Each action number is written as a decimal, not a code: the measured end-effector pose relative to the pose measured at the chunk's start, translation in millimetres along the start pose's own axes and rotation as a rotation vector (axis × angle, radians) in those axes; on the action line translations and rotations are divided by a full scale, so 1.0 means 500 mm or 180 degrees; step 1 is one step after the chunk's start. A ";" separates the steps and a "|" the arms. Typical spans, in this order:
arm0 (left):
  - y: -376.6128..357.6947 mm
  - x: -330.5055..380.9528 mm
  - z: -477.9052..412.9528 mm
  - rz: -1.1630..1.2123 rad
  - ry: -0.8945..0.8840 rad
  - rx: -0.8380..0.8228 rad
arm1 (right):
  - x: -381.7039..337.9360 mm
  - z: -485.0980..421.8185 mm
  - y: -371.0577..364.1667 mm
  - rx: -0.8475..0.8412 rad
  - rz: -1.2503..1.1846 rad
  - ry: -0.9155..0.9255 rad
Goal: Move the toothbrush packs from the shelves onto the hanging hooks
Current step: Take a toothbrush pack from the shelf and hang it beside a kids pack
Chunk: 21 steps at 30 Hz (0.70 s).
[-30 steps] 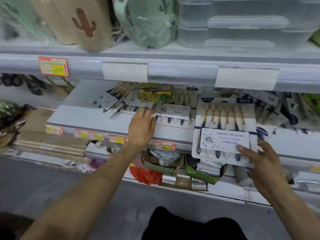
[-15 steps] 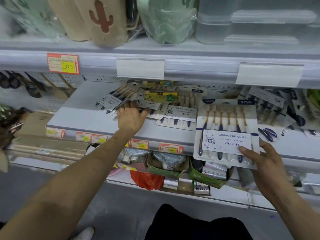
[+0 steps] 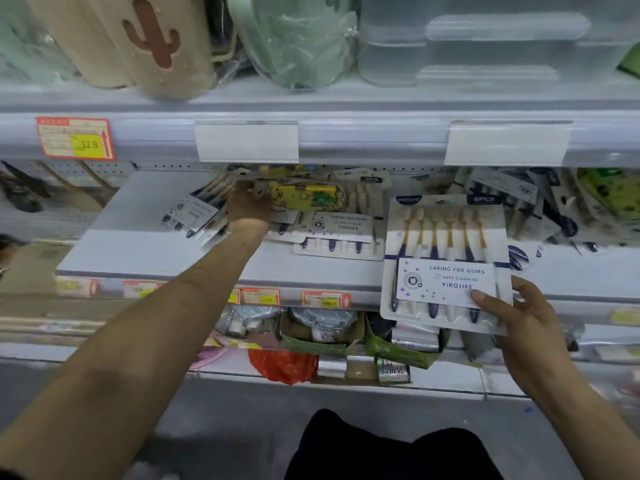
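Observation:
My right hand (image 3: 519,317) grips the lower right corner of a six-piece toothbrush pack (image 3: 446,237), holding it upright in front of the middle shelf (image 3: 138,251). My left hand (image 3: 247,207) reaches deep into that shelf and rests on a loose pile of toothbrush packs. Its fingertips are blurred, so I cannot tell whether they hold anything. One pack (image 3: 194,216) lies tilted just left of that hand. Another pack (image 3: 341,233) lies flat to its right, beside a yellow pack (image 3: 304,195). More packs (image 3: 526,202) are heaped at the right.
The upper shelf carries a beige cactus item (image 3: 138,39), a green wrapped item (image 3: 298,39) and clear plastic boxes (image 3: 485,39). Its edge overhangs the pile. Wooden utensils hang on a pegboard (image 3: 69,171) at far left. Below sit cartons (image 3: 318,337) and a red bag (image 3: 282,365).
My left hand has moved from the shelf's front edge back and to the left, deep onto the pile. The right hand still holds its pack in about the same place.

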<state>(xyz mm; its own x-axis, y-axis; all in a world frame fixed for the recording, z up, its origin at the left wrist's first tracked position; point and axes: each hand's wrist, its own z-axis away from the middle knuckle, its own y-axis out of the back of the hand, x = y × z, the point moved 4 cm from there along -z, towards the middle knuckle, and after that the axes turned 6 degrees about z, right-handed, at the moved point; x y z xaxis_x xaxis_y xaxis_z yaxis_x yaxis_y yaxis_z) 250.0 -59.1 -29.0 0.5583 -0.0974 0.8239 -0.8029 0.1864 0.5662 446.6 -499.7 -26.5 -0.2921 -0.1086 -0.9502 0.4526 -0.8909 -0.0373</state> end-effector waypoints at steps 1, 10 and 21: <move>0.005 0.012 0.023 0.0341 -0.0006 0.0014 | 0.000 0.001 0.005 0.0016 -0.0006 -0.0010; 0.008 0.026 0.106 0.2290 0.0112 0.0209 | 0.002 0.023 0.026 0.0057 -0.0071 -0.0035; -0.118 0.125 0.283 0.2622 0.0365 -0.0791 | 0.013 0.098 0.143 0.0286 -0.0368 -0.0036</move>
<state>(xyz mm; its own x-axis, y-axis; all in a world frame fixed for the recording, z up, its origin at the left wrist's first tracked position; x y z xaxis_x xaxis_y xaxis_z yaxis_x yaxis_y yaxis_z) 302.8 -214.7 -7.1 -0.1526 0.2592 0.9537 -0.8994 0.3636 -0.2427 436.0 -585.9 -20.0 -0.3477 -0.0074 -0.9376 0.3382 -0.9336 -0.1181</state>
